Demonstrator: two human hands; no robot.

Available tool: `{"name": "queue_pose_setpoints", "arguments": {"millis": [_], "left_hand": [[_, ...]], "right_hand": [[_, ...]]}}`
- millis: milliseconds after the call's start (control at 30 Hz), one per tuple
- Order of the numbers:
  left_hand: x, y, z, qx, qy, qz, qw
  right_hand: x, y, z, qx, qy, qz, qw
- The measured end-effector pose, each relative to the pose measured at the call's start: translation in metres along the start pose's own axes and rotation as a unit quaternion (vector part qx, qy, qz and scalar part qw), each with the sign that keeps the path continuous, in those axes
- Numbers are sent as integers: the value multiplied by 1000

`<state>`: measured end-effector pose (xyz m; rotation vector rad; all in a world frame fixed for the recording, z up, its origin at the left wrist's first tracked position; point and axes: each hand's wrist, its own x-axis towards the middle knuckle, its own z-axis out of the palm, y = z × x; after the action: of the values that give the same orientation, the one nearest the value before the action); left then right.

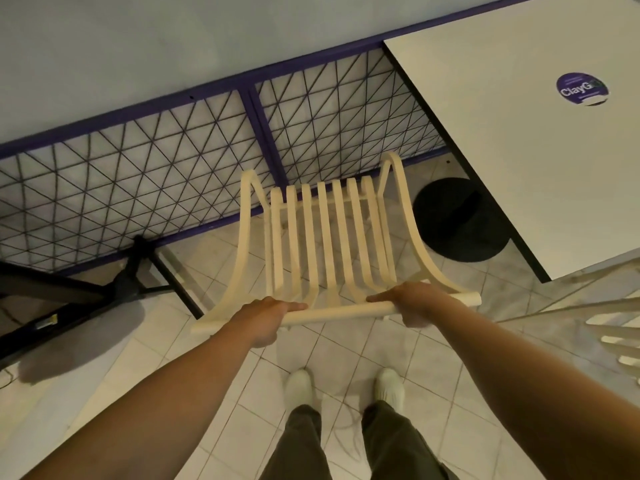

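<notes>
One slatted chair (325,237) is gripped by its top rail (343,311). The fingers of the left hand (266,318) and the right hand (415,303) are curled round it.

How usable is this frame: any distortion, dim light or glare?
Head view: wide angle stretches the forearms toward the corners; light dim, yellowish, no glare; left hand and right hand on the cream slatted chair are sharp; small print on the purple sticker is unreadable.

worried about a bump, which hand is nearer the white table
Right. The right hand holds the chair rail nearer the table, which lies to its right; the left hand holds it farther left.
</notes>
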<state>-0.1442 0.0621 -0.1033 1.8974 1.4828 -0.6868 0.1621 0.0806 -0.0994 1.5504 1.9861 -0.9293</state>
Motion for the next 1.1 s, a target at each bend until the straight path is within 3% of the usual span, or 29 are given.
{"name": "queue_pose_setpoints", "arguments": {"millis": [800,1100], "left_hand": [[15,-49,-55,179,-20,114,977],[14,-44,-51,159,-17,98,982]], "right_hand": [[-24,-73,62,143,16,85,986],[-26,-70,56,141,-24,54,988]]}}
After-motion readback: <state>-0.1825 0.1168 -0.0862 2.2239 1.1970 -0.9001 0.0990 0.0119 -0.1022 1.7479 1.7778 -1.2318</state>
